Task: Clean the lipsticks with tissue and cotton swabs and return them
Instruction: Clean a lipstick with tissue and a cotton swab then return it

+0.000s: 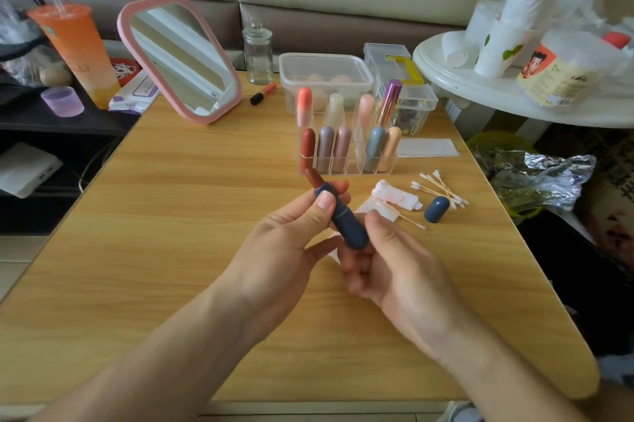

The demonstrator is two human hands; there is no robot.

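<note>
An open dark blue lipstick (pixel 346 221) with its red-brown bullet extended points up and away over the middle of the wooden table (pixel 171 215). My left hand (pixel 284 250) pinches its upper barrel with thumb and fingers. My right hand (pixel 387 260) grips its base, and a cotton swab (pixel 413 222) sticks out from that hand. The lipstick's blue cap (pixel 436 209) lies to the right, beside a crumpled stained tissue (pixel 394 198) and a pile of cotton swabs (pixel 442 189). A clear organizer (pixel 346 143) behind holds several capped lipsticks.
A pink-framed mirror (pixel 178 58) stands at the back left, an orange drink cup (pixel 77 51) beside it. A glass jar (pixel 258 56), a clear lidded box (pixel 324 73) and a folded tissue (pixel 427 147) sit behind. A white round side table (pixel 514 92) stands at right.
</note>
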